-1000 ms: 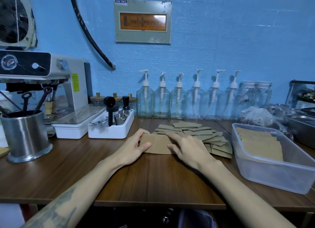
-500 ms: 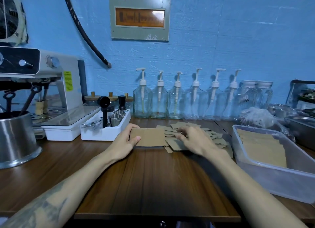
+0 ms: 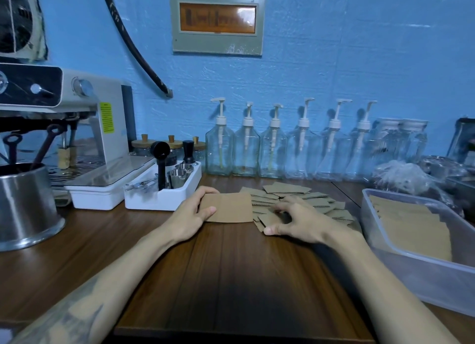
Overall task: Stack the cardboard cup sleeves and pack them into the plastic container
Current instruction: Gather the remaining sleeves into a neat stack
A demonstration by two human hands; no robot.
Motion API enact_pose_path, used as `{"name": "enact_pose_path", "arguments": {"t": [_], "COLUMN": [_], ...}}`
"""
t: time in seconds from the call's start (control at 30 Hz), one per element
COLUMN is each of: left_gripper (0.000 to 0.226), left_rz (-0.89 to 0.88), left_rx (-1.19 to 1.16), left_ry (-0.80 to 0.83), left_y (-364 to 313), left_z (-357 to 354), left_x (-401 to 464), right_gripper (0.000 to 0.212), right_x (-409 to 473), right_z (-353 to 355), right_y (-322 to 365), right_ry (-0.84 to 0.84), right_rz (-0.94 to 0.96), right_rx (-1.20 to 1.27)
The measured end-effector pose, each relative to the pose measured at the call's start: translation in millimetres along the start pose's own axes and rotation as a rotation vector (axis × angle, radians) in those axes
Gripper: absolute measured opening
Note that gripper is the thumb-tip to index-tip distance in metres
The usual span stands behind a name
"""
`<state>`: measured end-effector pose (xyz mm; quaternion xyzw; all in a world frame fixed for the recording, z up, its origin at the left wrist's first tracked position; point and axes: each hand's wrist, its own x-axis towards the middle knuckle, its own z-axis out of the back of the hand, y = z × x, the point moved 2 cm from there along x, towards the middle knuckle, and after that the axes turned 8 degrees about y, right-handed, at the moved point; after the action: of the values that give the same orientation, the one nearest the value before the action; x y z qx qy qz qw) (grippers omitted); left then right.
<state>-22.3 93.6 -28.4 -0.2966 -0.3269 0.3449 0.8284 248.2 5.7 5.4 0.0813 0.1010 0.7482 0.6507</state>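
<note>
Near the middle of the frame, hold the stack [image 3: 227, 207] tight with left hand [image 3: 191, 216], pinch one loose sleeve [image 3: 270, 219] with right hand [image 3: 298, 221], lay it flat on top.

Worktop [image 3: 231, 279]: dark wood-grain laminate, smooth, slight sheen. Cup sleeves [image 3: 295, 202]: brown corrugated cardboard, matt. Container [image 3: 411, 274]: translucent frosted plastic, smooth. Pump bottles [image 3: 246, 151]: clear glossy glass, white plastic pumps. Canister [image 3: 25, 210]: brushed metal, reflective. Tool tray [image 3: 159, 199]: glossy white plastic. Wall [image 3: 334, 61]: blue paint, rough texture.
</note>
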Motion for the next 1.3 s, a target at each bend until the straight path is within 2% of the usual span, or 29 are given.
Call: {"name": "enact_pose_path", "arguments": {"t": [0.27,0.43,0.83,1.0,1.17,1.3], "left_gripper": [0.028,0.031,0.031,0.034,0.033,0.029], "left_rz": [0.018,0.024,0.041,0.026,0.028,0.025], "left_rx": [0.031,0.061,0.097,0.085,0.06,0.042], "left_ry": [0.025,0.06,0.079,0.103,0.092,0.101], "left_y": [-7,-10,-10,-12,-16,-19], "left_z": [-1,-2,-4,-5,-6,-6], "left_x": [-6,-9,-9,-9,-10,-12], "right_gripper": [0.085,0.078,0.087,0.072,0.064,0.04], "right_x": [-10,-12,-5,-8,-7,-4], "right_z": [6,8,-1,4,9,12], "right_y": [-2,-2,14,26,37,40], "right_ry": [0.054,0.113,0.029,-0.109,-0.198,-0.308], "right_rz": [0.026,0.022,0.039,0.14,0.228,0.346], "right_rx": [0.139,0.191,0.171,0.284,0.603,0.767]}}
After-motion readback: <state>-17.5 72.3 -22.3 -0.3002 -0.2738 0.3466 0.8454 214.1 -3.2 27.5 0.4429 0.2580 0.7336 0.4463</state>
